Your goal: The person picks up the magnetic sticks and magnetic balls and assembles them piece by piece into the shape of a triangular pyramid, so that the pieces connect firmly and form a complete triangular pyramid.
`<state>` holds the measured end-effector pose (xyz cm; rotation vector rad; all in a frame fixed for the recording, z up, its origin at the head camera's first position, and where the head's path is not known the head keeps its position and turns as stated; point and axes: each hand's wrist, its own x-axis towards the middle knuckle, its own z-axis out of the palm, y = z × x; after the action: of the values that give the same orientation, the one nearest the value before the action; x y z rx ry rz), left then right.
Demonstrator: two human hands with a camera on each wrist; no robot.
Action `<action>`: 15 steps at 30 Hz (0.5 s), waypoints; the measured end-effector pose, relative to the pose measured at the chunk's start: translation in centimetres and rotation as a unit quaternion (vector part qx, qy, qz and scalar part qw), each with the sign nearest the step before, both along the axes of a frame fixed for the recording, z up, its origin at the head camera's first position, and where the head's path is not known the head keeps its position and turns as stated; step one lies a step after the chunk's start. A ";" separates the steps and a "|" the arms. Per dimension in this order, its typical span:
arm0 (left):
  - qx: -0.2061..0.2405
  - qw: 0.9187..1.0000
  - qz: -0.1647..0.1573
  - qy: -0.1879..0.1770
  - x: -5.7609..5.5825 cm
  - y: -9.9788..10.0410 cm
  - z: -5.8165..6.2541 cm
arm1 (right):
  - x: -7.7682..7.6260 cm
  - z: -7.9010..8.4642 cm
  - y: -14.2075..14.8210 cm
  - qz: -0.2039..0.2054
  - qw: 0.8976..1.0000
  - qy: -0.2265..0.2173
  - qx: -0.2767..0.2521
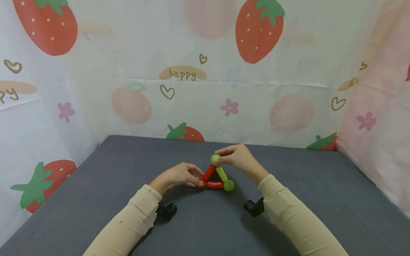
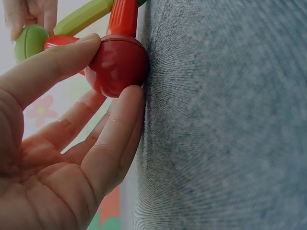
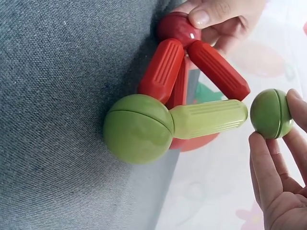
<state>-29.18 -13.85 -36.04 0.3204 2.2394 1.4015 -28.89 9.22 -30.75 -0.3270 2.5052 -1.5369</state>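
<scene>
A toy frame of balls and ribbed rods stands on the dark table. My left hand [image 1: 180,175] pinches the red ball [image 2: 117,67] at its left corner, low against the cloth. From that ball one red rod [image 1: 214,184] runs along the table to a green ball [image 3: 138,129], and another red rod [image 3: 219,69] slants upward. A light green rod [image 3: 211,119] rises from the lower green ball. At the top, my right hand [image 1: 241,159] pinches a second green ball [image 3: 271,114] close to both upper rod ends; whether they touch is unclear. Behind, a further red rod [image 3: 180,86] partly shows.
The dark grey cloth-covered table [image 1: 128,220] extends around the hands. A white curtain [image 1: 144,53] printed with fruit and flowers hangs behind and at both sides. Black wrist camera mounts [image 1: 166,210] jut out below both sleeves.
</scene>
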 end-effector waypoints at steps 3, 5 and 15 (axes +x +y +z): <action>-0.001 1.000 0.002 -0.001 -0.1 0.0 0.0 | -0.1 -0.1 -0.1 -0.005 1.000 0.001 0.014; -0.004 1.000 0.003 -0.001 -0.1 0.0 0.0 | -0.1 -0.2 -0.1 -0.008 1.000 0.001 0.025; -0.006 1.000 -0.002 0.008 -0.1 0.0 -0.1 | -0.3 -0.2 -0.1 -0.016 0.999 -0.011 0.043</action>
<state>-29.27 -13.87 -36.12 0.3328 2.2595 1.3869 -29.19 9.09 -31.00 -0.2573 2.5628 -1.4296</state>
